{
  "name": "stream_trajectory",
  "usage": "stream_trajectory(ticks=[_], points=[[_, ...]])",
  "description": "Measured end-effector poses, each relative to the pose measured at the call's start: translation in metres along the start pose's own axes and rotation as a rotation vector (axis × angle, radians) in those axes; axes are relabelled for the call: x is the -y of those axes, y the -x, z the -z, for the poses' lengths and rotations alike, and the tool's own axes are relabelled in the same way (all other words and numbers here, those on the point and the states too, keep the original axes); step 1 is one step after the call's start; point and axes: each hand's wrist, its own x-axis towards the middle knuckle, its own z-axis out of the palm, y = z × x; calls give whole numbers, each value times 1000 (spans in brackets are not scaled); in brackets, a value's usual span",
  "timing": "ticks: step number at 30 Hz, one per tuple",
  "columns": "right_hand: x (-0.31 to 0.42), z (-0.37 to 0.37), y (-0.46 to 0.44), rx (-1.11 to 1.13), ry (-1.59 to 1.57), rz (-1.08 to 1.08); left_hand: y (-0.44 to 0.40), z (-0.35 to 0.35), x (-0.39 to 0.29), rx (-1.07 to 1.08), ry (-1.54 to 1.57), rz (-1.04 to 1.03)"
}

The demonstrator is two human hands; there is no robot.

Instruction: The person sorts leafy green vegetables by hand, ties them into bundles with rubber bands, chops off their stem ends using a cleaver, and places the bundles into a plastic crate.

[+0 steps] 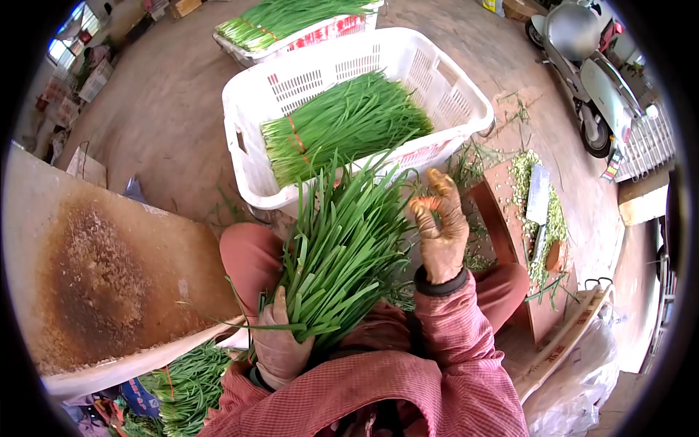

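Note:
A large bunch of long green leaves (346, 251) lies across my lap, its upper tips reaching the rim of a white basket. My left hand (280, 342) is wrapped round the lower left part of this bunch. To the right of the leaves my right hand (443, 229) is raised, stained brown, with its fingers curled and thumb near them; a small orange-red thing shows between them, too small to name. Inside the white basket (247, 95) rests a green bundle (342, 127) tied with a red band.
Behind stands a second basket (320, 36) of greens. At the right, a board (510, 218) carries a cleaver (538, 193) and chopped bits. A scooter (604, 87) is parked farther right. A stained board (102, 277) fills the left side, with bundled greens (186, 386) below it.

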Motion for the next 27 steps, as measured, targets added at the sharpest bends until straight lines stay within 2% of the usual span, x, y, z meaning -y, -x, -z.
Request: stream_trajectory(ticks=[1, 2, 3, 5, 6, 8, 10, 12, 14, 16, 18, 20, 21, 23, 27], points=[[11, 14, -11, 132, 290, 67, 0, -1, 0, -13, -5, -2], [13, 9, -16, 129, 291, 68, 0, -1, 0, -13, -5, -4], [15, -2, -19, 135, -123, -172, 0, -2, 1, -14, 5, -10], [11, 3, -24, 412, 680, 312, -1, -2, 1, -17, 16, -21], [14, -4, -23, 483, 832, 301, -1, -1, 0, -9, 10, -15], [3, -11, -21, 522, 788, 303, 0, 0, -1, -4, 1, -5], [-12, -4, -26, 302, 597, 210, -1, 0, -1, -18, -5, -11], [-16, 2, -31, 339, 467, 134, 0, -2, -2, -11, 1, 16], [-13, -2, -27, 483, 378, 117, 0, -2, -1, 5, 1, 27], [-1, -8, -30, 567, 626, 218, -2, -2, -1, 8, -2, 14], [-6, -17, -26, 775, 630, 119, -2, 0, -3, 22, -9, 12], [-3, -19, -15, 639, 571, 132, -3, 1, -3, 31, -13, 8], [-1, -20, -13, 645, 573, 138, -4, -1, -3, 21, -23, 8], [2, -21, -7, 414, 549, 150, -1, -3, -3, 12, -30, 15], [10, -24, -3, 351, 561, 182, -2, -1, -1, 50, -39, -22]])
